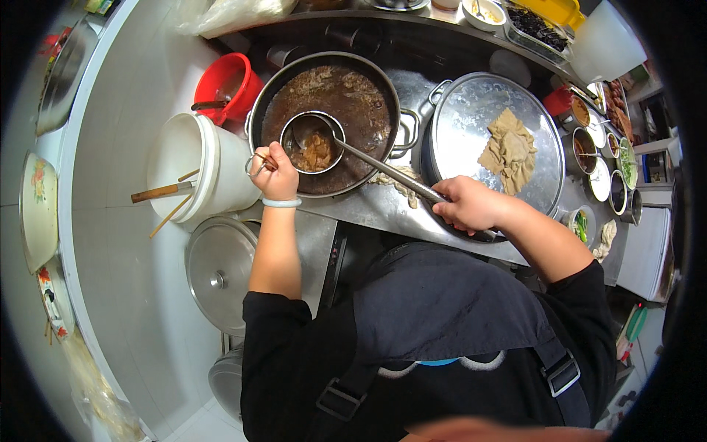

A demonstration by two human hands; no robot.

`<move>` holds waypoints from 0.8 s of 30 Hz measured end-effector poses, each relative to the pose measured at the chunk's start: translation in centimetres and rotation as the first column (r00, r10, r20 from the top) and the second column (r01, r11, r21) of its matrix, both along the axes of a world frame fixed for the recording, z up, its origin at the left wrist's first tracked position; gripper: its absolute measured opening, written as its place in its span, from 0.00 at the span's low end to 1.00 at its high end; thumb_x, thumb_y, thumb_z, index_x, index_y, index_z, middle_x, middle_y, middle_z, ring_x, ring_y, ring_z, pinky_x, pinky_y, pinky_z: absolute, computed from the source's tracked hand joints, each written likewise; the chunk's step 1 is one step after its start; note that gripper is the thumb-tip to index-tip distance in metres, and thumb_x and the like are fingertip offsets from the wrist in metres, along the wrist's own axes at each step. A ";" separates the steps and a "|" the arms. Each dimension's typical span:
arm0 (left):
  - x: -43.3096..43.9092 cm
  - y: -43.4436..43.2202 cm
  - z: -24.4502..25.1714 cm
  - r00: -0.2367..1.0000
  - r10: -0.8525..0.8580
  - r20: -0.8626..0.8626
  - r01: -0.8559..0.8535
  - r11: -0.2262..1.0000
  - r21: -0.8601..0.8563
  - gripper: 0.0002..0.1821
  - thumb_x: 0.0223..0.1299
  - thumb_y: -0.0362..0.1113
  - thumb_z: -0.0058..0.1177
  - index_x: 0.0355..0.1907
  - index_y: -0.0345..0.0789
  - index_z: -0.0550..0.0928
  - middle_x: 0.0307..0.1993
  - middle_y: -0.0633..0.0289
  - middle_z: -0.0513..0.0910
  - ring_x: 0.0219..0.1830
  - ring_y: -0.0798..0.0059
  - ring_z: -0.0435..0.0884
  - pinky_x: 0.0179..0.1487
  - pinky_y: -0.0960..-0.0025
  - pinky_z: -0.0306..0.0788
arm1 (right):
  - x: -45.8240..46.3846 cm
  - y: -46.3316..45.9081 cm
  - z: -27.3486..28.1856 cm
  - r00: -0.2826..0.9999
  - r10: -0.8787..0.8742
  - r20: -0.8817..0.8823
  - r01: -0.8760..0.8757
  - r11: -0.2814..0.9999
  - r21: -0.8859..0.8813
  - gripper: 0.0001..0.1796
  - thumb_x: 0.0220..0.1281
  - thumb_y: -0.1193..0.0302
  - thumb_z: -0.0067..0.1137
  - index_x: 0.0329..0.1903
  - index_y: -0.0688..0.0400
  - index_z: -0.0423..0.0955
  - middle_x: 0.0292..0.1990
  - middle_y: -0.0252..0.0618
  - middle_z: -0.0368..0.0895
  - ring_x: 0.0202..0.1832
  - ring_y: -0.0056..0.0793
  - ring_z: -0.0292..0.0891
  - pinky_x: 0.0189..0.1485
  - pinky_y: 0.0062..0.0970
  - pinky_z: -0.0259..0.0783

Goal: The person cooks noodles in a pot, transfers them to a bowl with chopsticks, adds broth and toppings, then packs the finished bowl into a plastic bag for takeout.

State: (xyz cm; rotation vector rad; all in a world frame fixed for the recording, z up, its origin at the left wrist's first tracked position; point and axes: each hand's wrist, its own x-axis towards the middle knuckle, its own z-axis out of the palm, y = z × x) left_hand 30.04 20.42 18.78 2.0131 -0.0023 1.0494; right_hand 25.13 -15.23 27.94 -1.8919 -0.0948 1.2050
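Note:
My left hand (278, 174) grips the handle of a round metal cup (341, 132) above a large pot (396, 105) of dark brown broth (353, 99). Brown chunks of food (315, 153) lie inside the cup. A long metal ladle (389, 171) slants across the pot's near right side, its handle in my right hand (467, 204). The ladle's head reaches into the cup, and I cannot tell how much it carries. To the right, a metal lid (458, 127) covers another large pot, and a crumpled brown cloth (508, 149) rests on that lid.
Left of the broth pot stand a red plastic bucket (254, 91) and a white bucket (212, 160) with wooden-handled tools. Another metal lid (218, 265) leans below them. Several seasoning containers (585, 149) crowd the right side. A shelf (386, 17) runs along the back.

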 end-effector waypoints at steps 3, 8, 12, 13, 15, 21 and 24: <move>0.2 -0.5 0.0 0.999 -0.032 0.004 0.032 0.999 -0.018 0.22 0.66 0.32 0.55 0.16 0.36 0.63 0.13 0.69 0.63 0.17 0.83 0.59 0.22 0.72 0.52 | 0.2 0.8 -0.8 0.999 0.037 0.004 -0.037 0.999 0.012 0.10 0.71 0.71 0.50 0.45 0.66 0.71 0.23 0.34 0.73 0.16 0.19 0.67 0.17 0.23 0.67; 0.3 -0.9 -0.2 1.000 -0.017 0.012 0.017 0.999 0.035 0.22 0.66 0.32 0.54 0.16 0.36 0.63 0.13 0.70 0.63 0.16 0.83 0.59 0.21 0.73 0.52 | 0.7 0.1 -1.5 0.940 -0.141 -0.312 0.198 0.968 0.157 0.11 0.72 0.69 0.51 0.42 0.66 0.70 0.25 0.35 0.74 0.16 0.18 0.67 0.17 0.22 0.67; 0.1 -0.6 -0.4 1.000 -0.014 0.018 0.013 0.999 0.029 0.21 0.67 0.32 0.54 0.17 0.36 0.64 0.13 0.70 0.63 0.16 0.84 0.59 0.21 0.74 0.52 | -0.1 -0.6 -1.0 0.989 -0.050 -0.142 0.064 0.993 0.102 0.13 0.72 0.69 0.51 0.49 0.67 0.70 0.24 0.33 0.73 0.16 0.15 0.65 0.16 0.21 0.66; 0.1 -0.5 -0.4 0.999 -0.027 0.026 0.027 1.000 0.000 0.21 0.67 0.32 0.54 0.17 0.36 0.65 0.13 0.70 0.63 0.16 0.84 0.58 0.21 0.74 0.52 | 0.0 -0.8 -0.8 0.985 -0.073 -0.159 0.089 0.992 0.094 0.12 0.72 0.70 0.51 0.49 0.67 0.70 0.24 0.33 0.73 0.16 0.16 0.65 0.16 0.21 0.66; 0.1 -0.5 -0.4 1.000 -0.010 0.016 0.010 1.000 0.012 0.21 0.66 0.32 0.55 0.17 0.36 0.65 0.14 0.71 0.63 0.16 0.84 0.58 0.21 0.74 0.52 | 0.2 -1.1 -0.5 0.965 -0.122 -0.232 0.159 0.976 0.151 0.11 0.71 0.71 0.51 0.48 0.67 0.70 0.23 0.33 0.73 0.15 0.16 0.65 0.16 0.21 0.65; 0.2 -0.6 -0.6 0.999 -0.011 0.038 0.012 1.000 -0.019 0.21 0.66 0.31 0.55 0.17 0.37 0.65 0.13 0.70 0.63 0.16 0.83 0.59 0.21 0.73 0.53 | 0.1 -0.9 -1.2 0.960 -0.124 -0.252 0.160 0.979 0.127 0.11 0.72 0.70 0.50 0.48 0.65 0.71 0.23 0.32 0.72 0.16 0.16 0.65 0.15 0.20 0.65; 0.2 -0.7 -0.9 1.000 0.007 0.013 -0.007 1.000 0.005 0.21 0.66 0.32 0.55 0.17 0.37 0.64 0.13 0.70 0.63 0.17 0.83 0.59 0.21 0.72 0.53 | -0.1 -0.2 -1.9 0.985 -0.065 -0.161 0.079 0.993 0.084 0.10 0.72 0.69 0.50 0.43 0.64 0.71 0.25 0.33 0.73 0.16 0.16 0.66 0.16 0.20 0.66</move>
